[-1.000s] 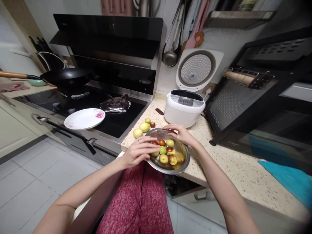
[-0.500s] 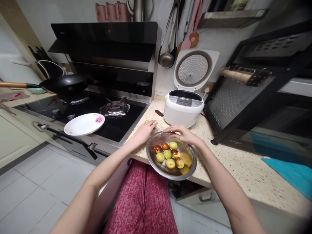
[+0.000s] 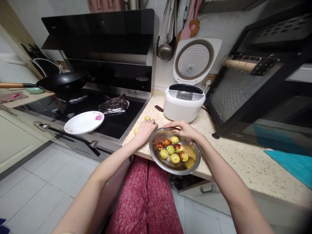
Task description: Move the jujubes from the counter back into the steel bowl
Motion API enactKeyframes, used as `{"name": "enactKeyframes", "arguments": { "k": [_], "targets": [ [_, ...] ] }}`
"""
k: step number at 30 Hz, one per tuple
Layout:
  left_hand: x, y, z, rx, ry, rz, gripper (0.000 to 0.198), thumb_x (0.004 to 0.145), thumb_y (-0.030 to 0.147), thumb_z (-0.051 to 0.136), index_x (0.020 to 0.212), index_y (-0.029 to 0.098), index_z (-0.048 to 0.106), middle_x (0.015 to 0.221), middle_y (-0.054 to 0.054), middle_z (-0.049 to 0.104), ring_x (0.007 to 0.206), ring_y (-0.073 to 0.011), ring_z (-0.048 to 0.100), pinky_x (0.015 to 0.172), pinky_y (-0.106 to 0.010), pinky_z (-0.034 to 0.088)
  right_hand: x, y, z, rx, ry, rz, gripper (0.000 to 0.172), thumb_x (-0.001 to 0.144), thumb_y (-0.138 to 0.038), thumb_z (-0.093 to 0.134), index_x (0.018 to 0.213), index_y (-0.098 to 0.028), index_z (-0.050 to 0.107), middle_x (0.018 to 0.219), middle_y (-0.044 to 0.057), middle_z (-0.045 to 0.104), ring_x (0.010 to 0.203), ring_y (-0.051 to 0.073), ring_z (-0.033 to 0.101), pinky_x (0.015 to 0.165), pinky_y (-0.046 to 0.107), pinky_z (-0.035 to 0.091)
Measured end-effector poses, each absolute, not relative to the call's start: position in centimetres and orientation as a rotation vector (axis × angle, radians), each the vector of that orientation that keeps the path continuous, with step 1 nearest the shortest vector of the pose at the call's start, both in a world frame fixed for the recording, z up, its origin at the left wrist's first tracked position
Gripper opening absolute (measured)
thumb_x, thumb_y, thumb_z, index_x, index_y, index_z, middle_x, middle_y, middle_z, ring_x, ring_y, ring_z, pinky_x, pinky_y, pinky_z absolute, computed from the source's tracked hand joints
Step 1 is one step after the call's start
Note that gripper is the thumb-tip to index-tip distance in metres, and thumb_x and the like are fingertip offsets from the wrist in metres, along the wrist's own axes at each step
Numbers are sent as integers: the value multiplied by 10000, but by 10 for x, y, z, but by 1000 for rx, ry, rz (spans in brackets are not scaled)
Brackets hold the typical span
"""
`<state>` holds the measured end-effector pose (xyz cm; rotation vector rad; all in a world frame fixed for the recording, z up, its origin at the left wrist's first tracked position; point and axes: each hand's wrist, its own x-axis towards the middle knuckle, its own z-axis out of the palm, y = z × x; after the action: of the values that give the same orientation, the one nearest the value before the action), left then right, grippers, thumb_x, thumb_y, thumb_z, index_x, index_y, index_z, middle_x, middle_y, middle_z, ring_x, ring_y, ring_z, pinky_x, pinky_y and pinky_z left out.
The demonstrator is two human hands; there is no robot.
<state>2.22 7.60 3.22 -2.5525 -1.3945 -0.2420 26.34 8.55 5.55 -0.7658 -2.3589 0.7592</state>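
A steel bowl (image 3: 194,163) sits at the counter's front edge, holding several small green and red-brown fruits (image 3: 170,149). My right hand (image 3: 183,128) rests on the bowl's far rim, fingers curled over it. My left hand (image 3: 145,129) is on the counter just left of the bowl, fingers bent down over loose fruits there. One green fruit (image 3: 147,118) shows beyond its fingertips, and another (image 3: 135,131) peeks out by the wrist side. What the fingers enclose is hidden.
An open white rice cooker (image 3: 184,104) stands behind the bowl, a small dark object (image 3: 159,108) beside it. A white flowered plate (image 3: 84,122) lies on the hob's front edge, a black wok (image 3: 63,81) behind. A black rack (image 3: 246,87) and a teal cloth (image 3: 292,162) are at the right.
My left hand left the bowl and moved to the loose fruits on the counter, closing down over them. The right hand has stayed on the bowl's rim.
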Motion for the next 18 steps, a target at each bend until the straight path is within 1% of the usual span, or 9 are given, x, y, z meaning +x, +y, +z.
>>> {"name": "enactKeyframes", "arguments": {
  "k": [2,4,7,9,10,13,16,18],
  "targets": [
    [19,76,29,-2556,-1392,-292,174,1015,147,540,1098,146,693,1131,-134,684,1019,-263,686,916,-392,559,263,86,55,-760,-2351,767,384,895,-111,615,1212,-241,788,1258,57,773,1196,244,722,1070,385,556],
    [13,78,25,-2574,-1382,-498,220,1018,127,525,1175,152,678,1219,-135,672,1085,-260,680,944,-391,572,262,86,55,-752,-2340,786,381,889,-108,630,1211,-234,790,1261,62,770,1206,251,720,1079,391,556],
    [4,79,21,-2617,-1276,-1101,322,1025,98,495,1304,171,638,1359,-136,633,1161,-230,677,995,-378,586,262,87,52,-742,-2325,811,367,890,-116,647,1213,-216,790,1266,77,763,1218,262,717,1064,396,572],
    [-1,77,21,-2618,-1130,-1446,327,1037,135,508,1332,193,635,1361,-124,645,1190,-215,678,1024,-377,585,261,88,51,-745,-2314,811,344,892,-127,666,1198,-211,797,1260,83,762,1220,268,717,1069,402,571],
    [-2,74,22,-2616,-1057,-1552,314,1041,166,525,1328,206,645,1347,-117,661,1207,-216,675,1042,-389,579,261,89,50,-746,-2308,807,330,892,-134,674,1186,-212,802,1252,83,765,1218,269,718,1075,403,568],
    [-4,65,25,-2676,-857,-1685,270,1023,264,611,1275,222,697,1292,-110,714,1216,-230,682,1066,-425,568,261,89,49,-756,-2285,772,291,900,-154,679,1148,-220,817,1219,72,780,1192,260,733,1071,396,572],
    [-3,58,25,-2836,-699,-1723,275,980,318,689,1231,213,732,1239,-115,753,1158,-232,715,1038,-427,583,260,88,48,-778,-2262,703,250,900,-158,677,1084,-221,834,1159,66,803,1119,251,764,1027,389,594],
    [-2,54,26,-2947,-676,-1743,287,961,349,715,1208,207,746,1201,-115,771,1124,-234,730,1025,-430,590,259,87,49,-797,-2251,661,229,898,-160,679,1052,-218,839,1123,63,814,1076,244,776,997,376,603]
  ]
}}
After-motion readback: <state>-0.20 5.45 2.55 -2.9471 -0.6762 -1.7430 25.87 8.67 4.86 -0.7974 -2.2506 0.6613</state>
